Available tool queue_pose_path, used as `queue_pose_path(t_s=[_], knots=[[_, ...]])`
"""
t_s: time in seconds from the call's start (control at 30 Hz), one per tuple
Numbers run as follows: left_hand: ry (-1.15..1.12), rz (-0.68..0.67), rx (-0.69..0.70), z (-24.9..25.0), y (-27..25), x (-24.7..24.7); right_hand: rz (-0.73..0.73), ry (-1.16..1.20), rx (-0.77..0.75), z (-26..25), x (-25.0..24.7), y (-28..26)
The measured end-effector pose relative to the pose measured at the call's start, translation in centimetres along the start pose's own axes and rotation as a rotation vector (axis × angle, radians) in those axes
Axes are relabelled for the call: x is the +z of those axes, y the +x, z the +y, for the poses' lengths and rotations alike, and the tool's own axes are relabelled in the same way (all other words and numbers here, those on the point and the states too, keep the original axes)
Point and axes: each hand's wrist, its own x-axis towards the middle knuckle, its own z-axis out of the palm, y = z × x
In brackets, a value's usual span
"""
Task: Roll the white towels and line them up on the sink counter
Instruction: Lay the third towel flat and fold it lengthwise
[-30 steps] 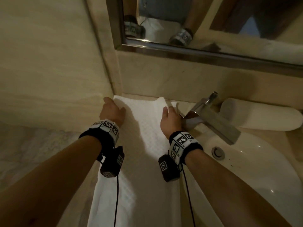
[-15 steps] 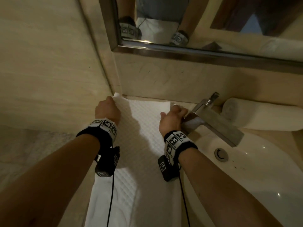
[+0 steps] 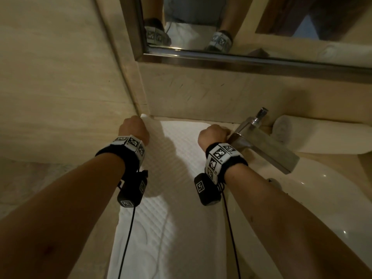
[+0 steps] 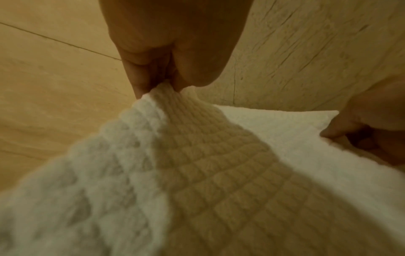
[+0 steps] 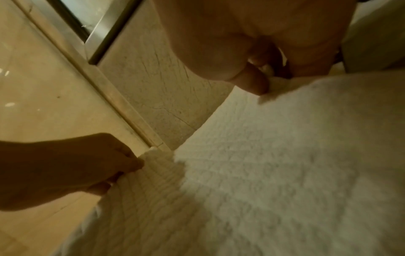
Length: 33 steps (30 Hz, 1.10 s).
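Note:
A white waffle-weave towel (image 3: 177,178) lies flat and lengthwise on the sink counter, its near end hanging over the front edge. My left hand (image 3: 133,128) pinches the towel's far left corner (image 4: 160,91) between thumb and fingers, lifting it slightly by the wall. My right hand (image 3: 213,134) pinches the far right corner (image 5: 269,86), close to the tap. The left hand (image 5: 92,166) also shows in the right wrist view. A rolled white towel (image 3: 322,137) lies on the counter behind the basin, to the right of the tap.
A square chrome tap (image 3: 263,148) stands just right of my right hand, over the white basin (image 3: 332,208). A beige stone wall (image 3: 60,77) closes the left side. A mirror (image 3: 241,27) with a metal frame hangs above the backsplash.
Both hands went from resting on the towel's far end to pinching its two far corners. The right corner, folded up a second ago, now lies out near the tap.

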Motion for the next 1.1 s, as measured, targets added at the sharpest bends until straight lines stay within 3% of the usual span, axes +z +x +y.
queue_pose_path(t_s=[0.2,0.27,0.4,0.47,0.57,0.63,0.73,0.87,0.97,1.1], knots=[[-0.054,0.016,-0.009,0.4,0.7,0.5,-0.010,-0.330,-0.015,-1.0,-0.1,1.3],[-0.050,0.035,0.013,0.5,1.2,0.6,0.041,-0.301,-0.028,-1.0,0.4,2.2],[-0.020,0.049,0.050,0.7,2.1,0.8,0.203,0.160,-0.020,0.4,1.9,3.4],[-0.007,0.018,0.041,0.8,2.5,1.2,0.275,0.270,0.006,0.6,2.4,3.4],[-0.073,0.037,0.030,0.9,2.5,1.9,0.418,0.208,0.069,0.3,3.6,4.3],[-0.057,0.168,0.103,0.9,1.9,2.4,0.485,0.101,0.048,0.3,3.3,4.0],[0.154,0.359,0.310,1.0,0.8,2.5,0.322,0.102,-0.162,0.3,2.5,2.5],[0.232,0.208,0.617,0.6,-0.8,4.2,-0.132,0.125,-0.167,-0.1,2.2,-0.6],[0.221,0.154,0.619,0.0,-1.5,4.7,-0.289,0.101,-0.181,0.1,1.8,-2.1],[0.229,0.034,0.577,-0.4,-3.2,4.9,-0.255,0.094,-0.258,1.9,1.9,-4.4]])
